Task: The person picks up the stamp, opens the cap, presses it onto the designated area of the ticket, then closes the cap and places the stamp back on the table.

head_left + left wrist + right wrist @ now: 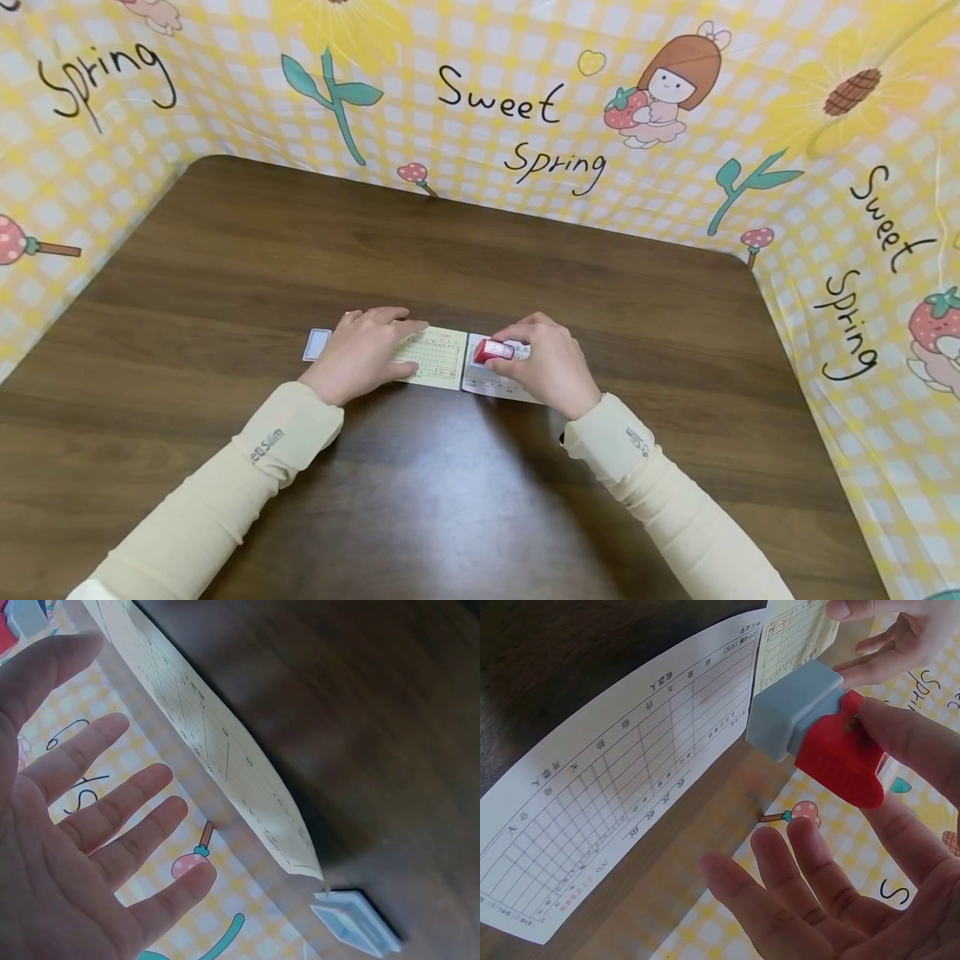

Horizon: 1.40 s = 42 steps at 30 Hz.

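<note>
My right hand [551, 360] pinches a red self-inking stamp [844, 750] with a grey-blue base between thumb and fingertips. The stamp is over the white printed form page [622, 780], its base close to the page's edge by the yellow one. Spread out over the yellow printed page [438, 358], my left hand [363, 354] has its fingers nearly straight and grips nothing. Its palm and fingers hide the left part of that page. In the left wrist view the hand [90, 802] shows as open, the page curving up beside the fingertips.
A small pale-blue rectangular cap-like piece [317, 344] lies just left of the yellow page. Both pages lie on a brown wooden table [450, 250]. A yellow checked cloth [480, 142] with printed words walls in the back and sides.
</note>
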Motion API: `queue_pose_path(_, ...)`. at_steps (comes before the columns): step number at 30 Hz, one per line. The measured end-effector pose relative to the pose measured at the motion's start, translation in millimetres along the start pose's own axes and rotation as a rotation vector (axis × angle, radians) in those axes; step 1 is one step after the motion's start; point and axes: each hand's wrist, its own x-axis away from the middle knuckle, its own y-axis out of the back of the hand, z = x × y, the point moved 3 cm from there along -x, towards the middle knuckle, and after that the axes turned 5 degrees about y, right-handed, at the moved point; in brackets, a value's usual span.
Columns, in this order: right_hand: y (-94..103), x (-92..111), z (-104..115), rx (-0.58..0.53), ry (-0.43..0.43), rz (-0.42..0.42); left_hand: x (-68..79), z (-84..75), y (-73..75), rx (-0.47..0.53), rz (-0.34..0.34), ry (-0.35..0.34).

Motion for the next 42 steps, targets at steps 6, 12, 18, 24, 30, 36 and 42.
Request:
queue_pose_path(6,1.4,2,-5,0.003,0.007,-0.008,-0.3,-3.9,0.4,0.004,-0.016,-0.017)
queue_pose_path(12,2.6,4,-8,-0.012,-0.007,0.001,-1.8,-8.4,-1.5,-0.007,-0.014,-0.028)
queue_pose_path(18,5.6,6,-12,-0.007,0.003,-0.006,-3.5,-13.2,-3.1,-0.013,-0.016,-0.035)
queue_pose_path(24,7.9,9,-16,-0.005,0.025,-0.012,-6.0,-19.1,-4.9,-0.013,-0.008,-0.035)
queue_pose_path(30,10.4,11,-21,-0.013,0.010,-0.007,-8.5,-25.3,-6.8,-0.011,-0.016,-0.047)
queue_pose_path(36,12.0,13,-26,-0.013,-0.007,-0.007,-11.2,-33.5,-8.1,0.002,-0.003,-0.054)
queue_pose_path(42,15.3,16,-30,-0.015,-0.016,-0.012,-14.3,-40.4,-9.3,-0.009,-0.009,-0.068)
